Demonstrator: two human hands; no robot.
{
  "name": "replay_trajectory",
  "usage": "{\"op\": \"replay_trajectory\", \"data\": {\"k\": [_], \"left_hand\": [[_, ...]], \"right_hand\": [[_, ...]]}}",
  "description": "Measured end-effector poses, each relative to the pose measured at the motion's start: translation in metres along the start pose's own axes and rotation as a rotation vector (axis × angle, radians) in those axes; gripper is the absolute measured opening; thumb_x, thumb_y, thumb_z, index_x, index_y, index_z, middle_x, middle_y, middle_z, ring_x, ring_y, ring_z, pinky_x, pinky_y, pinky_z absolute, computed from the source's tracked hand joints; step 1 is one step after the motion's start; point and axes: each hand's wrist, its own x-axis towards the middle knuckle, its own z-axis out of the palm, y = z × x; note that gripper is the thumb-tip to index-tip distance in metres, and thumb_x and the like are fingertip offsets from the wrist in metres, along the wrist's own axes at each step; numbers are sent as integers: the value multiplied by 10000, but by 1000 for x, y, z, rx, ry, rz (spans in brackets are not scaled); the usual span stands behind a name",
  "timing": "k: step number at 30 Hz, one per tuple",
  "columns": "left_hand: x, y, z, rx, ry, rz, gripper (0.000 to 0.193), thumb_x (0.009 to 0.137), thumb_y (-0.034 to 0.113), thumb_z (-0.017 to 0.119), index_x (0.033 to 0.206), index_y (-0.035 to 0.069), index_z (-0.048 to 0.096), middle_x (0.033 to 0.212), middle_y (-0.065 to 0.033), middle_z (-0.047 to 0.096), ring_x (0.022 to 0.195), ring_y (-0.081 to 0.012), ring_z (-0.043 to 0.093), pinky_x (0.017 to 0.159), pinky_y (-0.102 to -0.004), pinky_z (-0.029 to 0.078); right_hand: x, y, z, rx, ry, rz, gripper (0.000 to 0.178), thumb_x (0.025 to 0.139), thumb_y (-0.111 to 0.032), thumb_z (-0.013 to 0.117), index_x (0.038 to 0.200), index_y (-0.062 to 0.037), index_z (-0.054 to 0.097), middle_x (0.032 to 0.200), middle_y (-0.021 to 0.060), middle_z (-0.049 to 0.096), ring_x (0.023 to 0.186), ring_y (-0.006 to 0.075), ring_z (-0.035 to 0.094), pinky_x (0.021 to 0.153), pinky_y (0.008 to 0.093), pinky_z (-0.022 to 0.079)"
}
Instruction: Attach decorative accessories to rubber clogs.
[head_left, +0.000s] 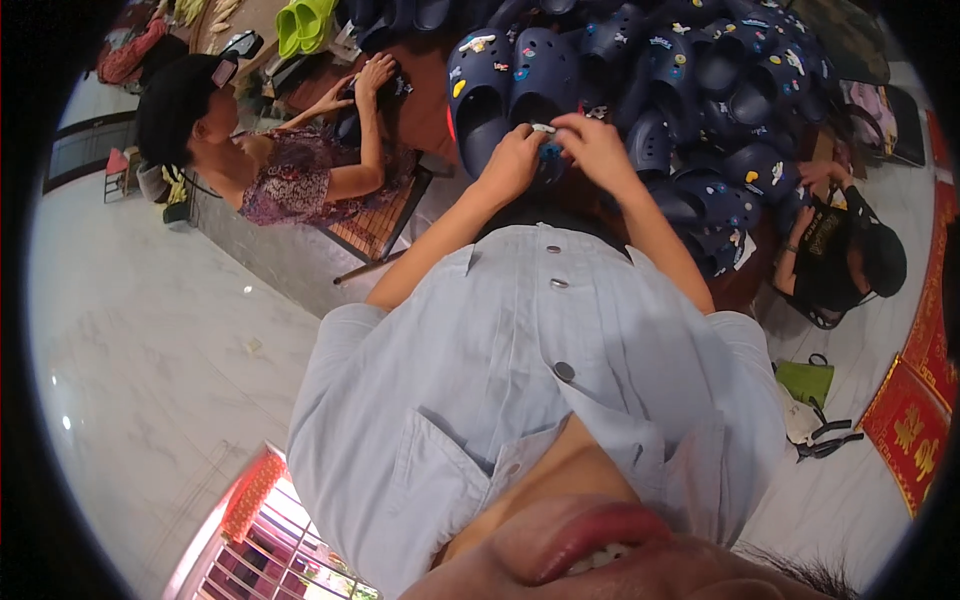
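Note:
In front of my body, my left hand point(514, 162) pinches a small white piece point(543, 128) at the heel end of a navy clog point(543, 78). Close beside it, my right hand point(598, 152) has its fingers curled together near the same piece; what they grip, if anything, is too small to make out. Another navy clog point(473, 70) with a yellow and a white charm stands just left of this one. A bluish patch point(550, 150) shows below my fingertips, partly hidden by the hands.
A large heap of navy clogs point(715, 85) with colourful charms covers the table to the right. At the left, a co-worker point(300, 175) handles a dark clog; another co-worker point(835, 245) sits at the right. Lime-green clogs point(303, 25) lie at the far left.

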Motion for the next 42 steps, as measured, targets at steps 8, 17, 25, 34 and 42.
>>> {"op": "replay_trajectory", "data": {"k": [8, 17, 25, 34, 42], "left_hand": [[-2, 18, -41, -1, 301, -46, 171, 820, 13, 595, 978, 20, 658, 998, -148, 650, 916, -353, 634, 786, -408, 505], [3, -30, -72, 108, 434, -90, 181, 816, 100, 631, 993, 65, 645, 958, -118, 642, 919, -317, 617, 761, -419, 493], [34, -34, -52, 380, 394, 190, 480, 705, 310, 777, 1113, 111, 623, 1163, -107, 550, 1174, -316, 460, 915, -453, 381], [52, -55, -23, 461, 422, 249, 504, 606, 267, 788, 1060, 121, 626, 1224, -131, 510, 1190, -328, 444, 958, -488, 332], [51, -56, -27, 461, 399, 263, 455, 629, 283, 779, 1009, 92, 617, 1230, -148, 505, 1185, -334, 438, 945, -486, 332]], "right_hand": [[71, 6, -17, -119, 199, -114, 241, 876, -221, 583, 1017, -50, 677, 836, 151, 702, 812, 275, 692, 746, 359, 520], [103, -5, 39, -734, 205, -247, 300, 864, -347, 628, 1079, -142, 669, 1059, 147, 572, 998, 349, 592, 818, 466, 508], [109, 4, 45, -649, 297, -258, 242, 807, -315, 666, 966, -133, 650, 980, 92, 593, 992, 311, 585, 788, 453, 509], [110, 11, 40, -273, 326, -455, 176, 820, -204, 652, 867, -54, 572, 893, 118, 596, 918, 328, 573, 784, 424, 444], [21, -2, 30, -464, 271, -598, 181, 786, -226, 697, 824, -81, 596, 813, 61, 567, 859, 245, 539, 786, 375, 378]]}}
